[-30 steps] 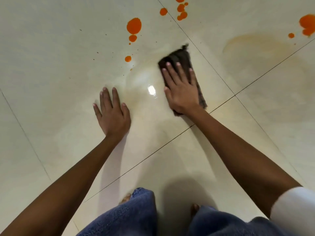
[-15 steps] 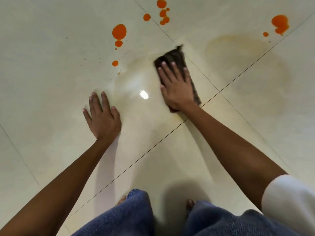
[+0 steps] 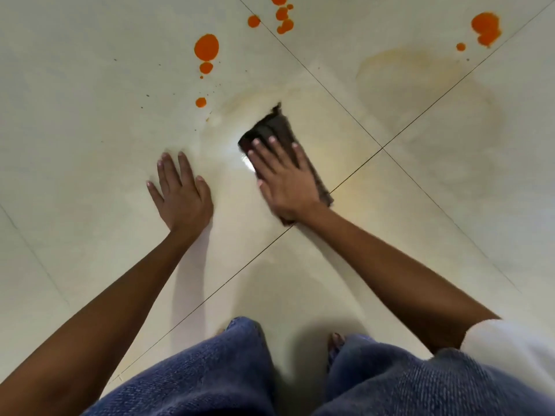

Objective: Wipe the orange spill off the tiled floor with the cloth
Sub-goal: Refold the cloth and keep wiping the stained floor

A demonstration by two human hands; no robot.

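A dark brown cloth [image 3: 274,129] lies flat on the cream tiled floor [image 3: 90,100], pressed down by my right hand [image 3: 283,178], whose fingers are spread over it. My left hand [image 3: 180,195] rests flat on the tile to the left, fingers apart, holding nothing. Orange drops [image 3: 206,47] sit beyond the cloth to the upper left, more drops [image 3: 282,16] lie at the top centre, and another orange patch [image 3: 486,27] is at the upper right. A pale yellowish smear [image 3: 420,85] covers the tiles around and right of the cloth.
Dark grout lines cross at a joint [image 3: 382,148] right of the cloth. My knees in blue denim [image 3: 210,379] fill the bottom edge, with bare toes [image 3: 336,340] between them. A white sleeve [image 3: 510,349] shows at the lower right.
My right hand has slid the cloth toward me and to the left, away from the grout line. My left hand stays planted on the tile.
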